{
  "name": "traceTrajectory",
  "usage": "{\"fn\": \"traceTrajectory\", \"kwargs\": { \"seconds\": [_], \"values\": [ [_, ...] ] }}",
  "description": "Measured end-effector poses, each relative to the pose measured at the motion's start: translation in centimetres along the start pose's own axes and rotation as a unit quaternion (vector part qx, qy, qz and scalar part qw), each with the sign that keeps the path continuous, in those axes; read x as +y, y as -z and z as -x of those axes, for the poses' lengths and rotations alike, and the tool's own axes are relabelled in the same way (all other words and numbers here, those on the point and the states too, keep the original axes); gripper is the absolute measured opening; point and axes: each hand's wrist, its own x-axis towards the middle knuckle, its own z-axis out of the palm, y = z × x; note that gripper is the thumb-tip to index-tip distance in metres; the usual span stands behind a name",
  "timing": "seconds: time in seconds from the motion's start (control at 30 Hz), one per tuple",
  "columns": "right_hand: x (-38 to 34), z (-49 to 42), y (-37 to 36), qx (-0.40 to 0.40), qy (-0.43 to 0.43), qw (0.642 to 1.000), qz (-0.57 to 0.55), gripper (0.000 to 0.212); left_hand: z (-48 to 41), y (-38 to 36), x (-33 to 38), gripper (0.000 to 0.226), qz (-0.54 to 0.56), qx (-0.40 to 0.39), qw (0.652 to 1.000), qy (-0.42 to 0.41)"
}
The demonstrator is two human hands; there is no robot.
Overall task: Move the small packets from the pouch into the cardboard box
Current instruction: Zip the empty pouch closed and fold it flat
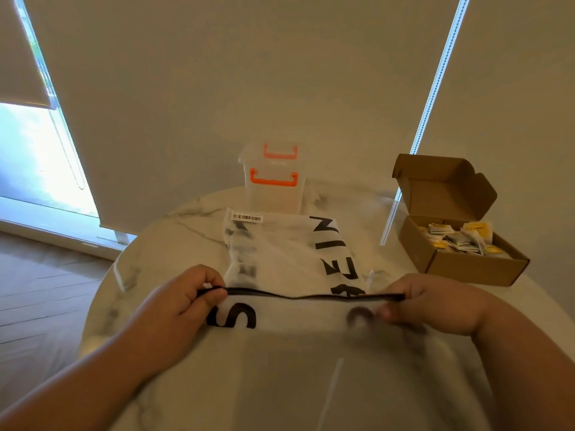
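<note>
Frosted plastic pouch [280,253] lying on the marble table [186,219], its black zip strip [311,296] stretched between 2 hands. The left hand [183,306] pinches 1 end and the right hand [435,303] pinches the other. Many small packets [460,237] lie in the open cardboard box [466,265], well apart at right. The pouch looks flat, so the transfer seems nearly done. The next move likely calls for parting the zip to check inside.

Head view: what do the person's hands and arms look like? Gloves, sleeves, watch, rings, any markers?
Two bare hands, left hand and right hand, no gloves. The left forearm and right forearm are uncovered up to the frame edge: no sleeve shows. No watch, bracelet, ring, tape or marker is visible on wrists or fingers. Fine detail on the right fingertips is blurred.
</note>
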Motion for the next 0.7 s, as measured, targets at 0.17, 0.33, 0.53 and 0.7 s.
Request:
{"fn": "traceTrajectory", "kwargs": {
  "seconds": [0.17,0.33,0.53,0.7],
  "values": [
    [-0.8,0.0,-0.8,0.065,-0.028,0.997,-0.029,0.033,-0.7,-0.6,-0.5,0.011,0.004,0.012,0.999,0.041],
    [-1.2,-1.5,-1.5,0.106,-0.067,0.989,0.085,0.010,-1.7,-1.7,-1.0,0.006,-0.069,-0.002,0.996,0.053],
    [-1.6,-2.1,-2.1,0.154,-0.074,0.970,0.174,0.056,-1.9,-1.9,-1.1,0.027,-0.120,0.023,0.992,0.035],
    [-4.2,0.2,-2.8,0.235,0.066,0.953,0.180,0.056,-0.6,-0.7,1.6,0.065,-0.180,-0.085,0.961,-0.192]
  ]
}}
